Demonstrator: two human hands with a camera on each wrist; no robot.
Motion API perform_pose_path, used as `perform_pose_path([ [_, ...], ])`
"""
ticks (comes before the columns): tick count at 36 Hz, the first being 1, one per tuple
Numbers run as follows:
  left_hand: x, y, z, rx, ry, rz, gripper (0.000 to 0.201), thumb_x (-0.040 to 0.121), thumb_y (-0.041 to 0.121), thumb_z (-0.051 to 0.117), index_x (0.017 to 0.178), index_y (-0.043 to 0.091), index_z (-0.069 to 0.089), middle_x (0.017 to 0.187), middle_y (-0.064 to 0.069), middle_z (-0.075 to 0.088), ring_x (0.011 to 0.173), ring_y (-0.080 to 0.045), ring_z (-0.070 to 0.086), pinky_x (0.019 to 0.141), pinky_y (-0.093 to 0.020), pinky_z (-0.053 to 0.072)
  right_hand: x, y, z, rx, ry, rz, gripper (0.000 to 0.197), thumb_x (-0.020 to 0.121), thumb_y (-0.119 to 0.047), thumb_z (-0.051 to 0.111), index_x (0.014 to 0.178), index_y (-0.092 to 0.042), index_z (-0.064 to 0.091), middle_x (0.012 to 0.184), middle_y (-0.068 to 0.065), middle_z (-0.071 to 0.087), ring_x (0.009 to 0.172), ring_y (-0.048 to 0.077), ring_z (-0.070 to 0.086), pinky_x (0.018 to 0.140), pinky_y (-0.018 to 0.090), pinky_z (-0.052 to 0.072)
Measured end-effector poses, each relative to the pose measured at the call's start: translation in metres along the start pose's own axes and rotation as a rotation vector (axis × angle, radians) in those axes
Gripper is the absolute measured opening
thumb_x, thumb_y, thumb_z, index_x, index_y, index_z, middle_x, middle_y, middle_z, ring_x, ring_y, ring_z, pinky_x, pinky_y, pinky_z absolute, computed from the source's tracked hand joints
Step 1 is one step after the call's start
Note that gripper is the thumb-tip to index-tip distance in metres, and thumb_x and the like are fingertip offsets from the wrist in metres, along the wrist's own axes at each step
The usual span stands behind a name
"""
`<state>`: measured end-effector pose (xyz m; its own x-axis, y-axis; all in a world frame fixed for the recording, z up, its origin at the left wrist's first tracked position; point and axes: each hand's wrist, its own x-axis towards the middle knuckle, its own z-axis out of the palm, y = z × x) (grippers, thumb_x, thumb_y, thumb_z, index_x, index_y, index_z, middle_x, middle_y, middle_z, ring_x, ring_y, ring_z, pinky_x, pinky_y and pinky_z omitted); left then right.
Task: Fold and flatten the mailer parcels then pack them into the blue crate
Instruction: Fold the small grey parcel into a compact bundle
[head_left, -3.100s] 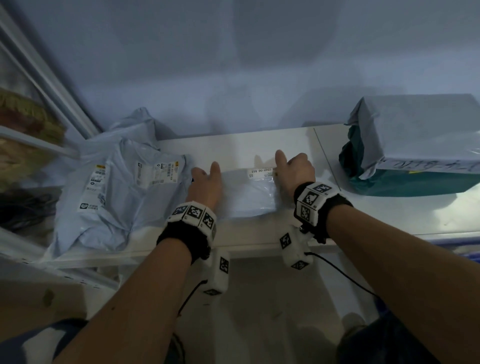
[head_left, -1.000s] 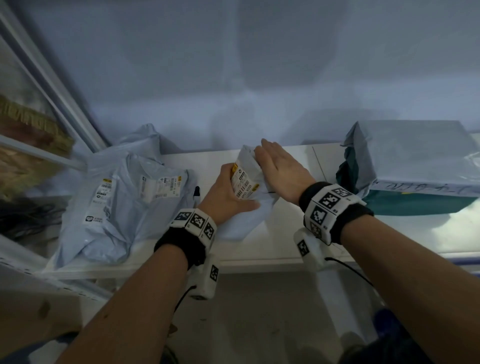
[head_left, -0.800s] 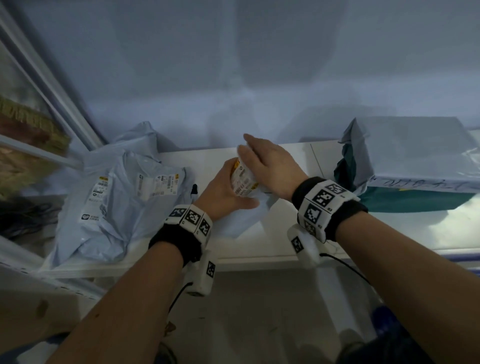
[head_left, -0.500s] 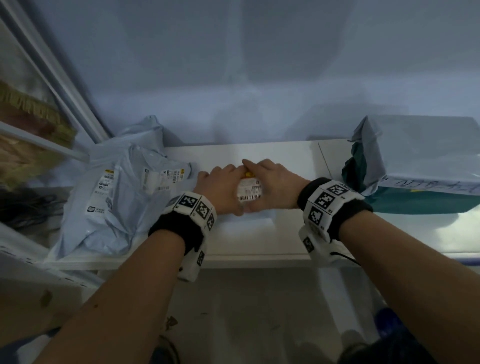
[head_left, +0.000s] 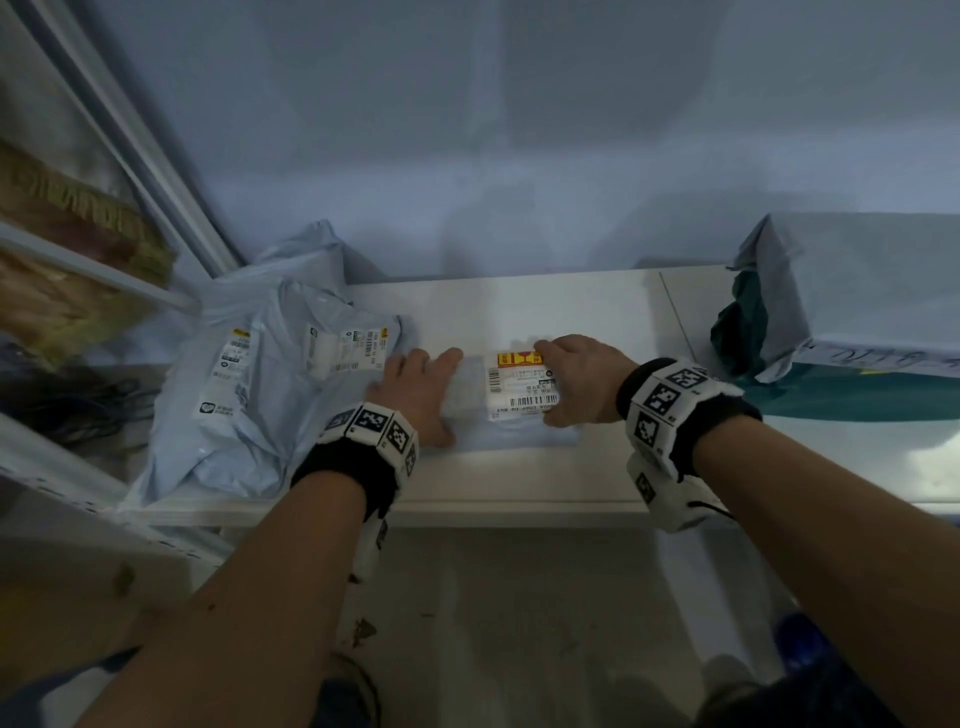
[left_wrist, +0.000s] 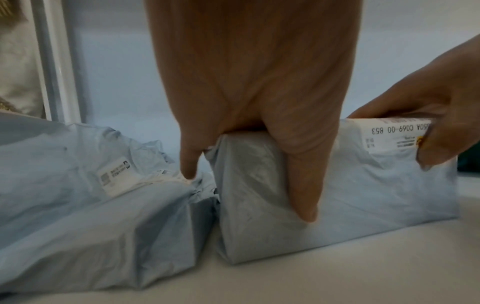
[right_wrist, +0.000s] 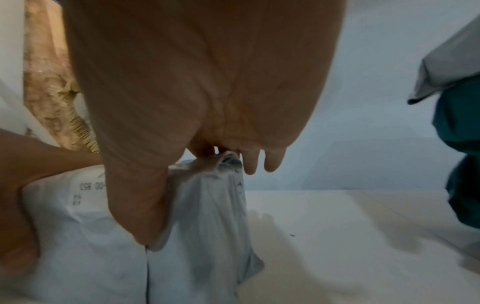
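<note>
A small pale blue mailer parcel (head_left: 519, 415), folded into a thick block, lies on the white table (head_left: 519, 478) with its barcode label (head_left: 522, 387) facing up. My left hand (head_left: 415, 389) clasps its left end; in the left wrist view the thumb (left_wrist: 303, 185) runs down the near face of the parcel (left_wrist: 363, 195). My right hand (head_left: 576, 379) grips the right end. In the right wrist view its thumb (right_wrist: 140, 205) presses the near side of the parcel (right_wrist: 202, 216) and its fingers hook over the top. No crate is clearly in view.
Several loose, crumpled pale blue mailers (head_left: 270, 395) are piled directly left of my left hand. A big boxy parcel in grey and teal wrap (head_left: 857, 312) stands at the right. Wall behind, shelving (head_left: 78, 249) at far left, floor below the table's front edge.
The parcel went from lying flat to lifted and folded over, then back down label up. In the last half second my hands slid apart from its middle to its two ends.
</note>
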<state>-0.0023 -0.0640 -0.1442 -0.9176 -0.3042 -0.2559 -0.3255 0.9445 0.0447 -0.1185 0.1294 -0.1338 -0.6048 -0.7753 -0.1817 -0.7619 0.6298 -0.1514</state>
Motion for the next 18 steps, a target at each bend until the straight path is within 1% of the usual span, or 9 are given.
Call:
perform_pose_path([
  [3,0.004,0.004,0.006,0.037,0.052,0.058,0.103,0.066,0.037,0.076,0.146,0.025,0.012,0.138,-0.009,0.037,0.132,-0.029,0.03,0.11,-0.042,0.024,0.002,-0.008,-0.002,-0.137,0.014,0.004,0.073,0.072,-0.049,0.067,0.129,-0.013,0.04,0.128,0.009,0.049,0.121,0.027,0.041,0.107,0.041,0.029],
  [5,0.005,0.012,0.009,0.032,0.063,0.063,0.105,0.065,0.04,0.077,0.147,0.026,0.012,0.136,-0.009,0.037,0.13,-0.033,0.033,0.11,-0.043,0.026,0.005,-0.019,-0.002,-0.169,0.01,-0.024,0.082,0.071,-0.052,0.068,0.136,-0.012,0.036,0.135,0.009,0.047,0.127,0.029,0.039,0.111,0.043,0.025],
  [6,0.005,0.019,0.01,0.031,0.067,0.072,0.108,0.063,0.042,0.078,0.147,0.027,0.012,0.136,-0.009,0.038,0.128,-0.035,0.035,0.109,-0.045,0.029,0.007,-0.026,0.0,-0.167,0.002,-0.049,0.086,0.071,-0.051,0.069,0.139,-0.013,0.033,0.137,0.009,0.045,0.128,0.029,0.04,0.11,0.043,0.026],
  [9,0.01,0.032,0.018,0.015,0.084,0.097,0.114,0.056,0.051,0.081,0.146,0.027,0.015,0.134,-0.007,0.04,0.126,-0.033,0.038,0.106,-0.045,0.034,0.009,-0.043,0.007,-0.128,0.009,-0.05,0.085,0.071,-0.043,0.072,0.14,-0.014,0.031,0.134,0.007,0.045,0.121,0.029,0.046,0.102,0.043,0.034],
  [12,0.013,0.03,0.01,-0.117,0.034,0.087,0.116,0.058,0.057,0.078,0.15,0.025,0.016,0.143,-0.007,0.038,0.133,-0.03,0.034,0.111,-0.043,0.028,0.009,-0.046,0.008,-0.091,0.02,-0.012,0.08,0.07,-0.042,0.073,0.136,-0.016,0.036,0.13,0.004,0.047,0.119,0.027,0.047,0.099,0.042,0.035],
  [14,0.007,0.028,-0.007,-0.288,-0.023,0.082,0.121,0.052,0.072,0.065,0.152,0.028,0.016,0.152,-0.007,0.031,0.141,-0.028,0.026,0.115,-0.046,0.022,0.008,-0.044,0.005,-0.039,0.036,0.007,0.079,0.07,-0.042,0.073,0.135,-0.017,0.037,0.129,0.004,0.047,0.118,0.027,0.048,0.099,0.042,0.035],
  [15,0.003,0.029,-0.018,-0.387,-0.015,0.091,0.12,0.05,0.077,0.056,0.152,0.027,0.019,0.155,-0.006,0.027,0.144,-0.026,0.021,0.117,-0.047,0.019,0.008,-0.043,0.002,-0.003,0.059,0.016,0.079,0.07,-0.042,0.073,0.136,-0.018,0.037,0.129,0.004,0.047,0.118,0.028,0.048,0.099,0.042,0.035],
  [16,-0.002,0.032,-0.028,-0.485,0.02,0.096,0.113,0.055,0.078,0.051,0.151,0.026,0.023,0.157,-0.004,0.025,0.147,-0.023,0.016,0.118,-0.047,0.015,0.007,-0.042,0.0,0.042,0.089,0.026,0.078,0.07,-0.043,0.073,0.135,-0.018,0.038,0.128,0.003,0.048,0.117,0.028,0.048,0.098,0.041,0.036],
  [18,-0.008,0.039,-0.039,-0.683,0.16,0.106,0.083,0.08,0.066,0.049,0.148,0.022,0.032,0.158,0.001,0.023,0.148,-0.015,0.007,0.121,-0.04,0.006,0.006,-0.042,-0.006,0.148,0.142,0.042,0.078,0.069,-0.045,0.074,0.134,-0.018,0.04,0.125,0.003,0.049,0.115,0.028,0.049,0.097,0.04,0.039],
])
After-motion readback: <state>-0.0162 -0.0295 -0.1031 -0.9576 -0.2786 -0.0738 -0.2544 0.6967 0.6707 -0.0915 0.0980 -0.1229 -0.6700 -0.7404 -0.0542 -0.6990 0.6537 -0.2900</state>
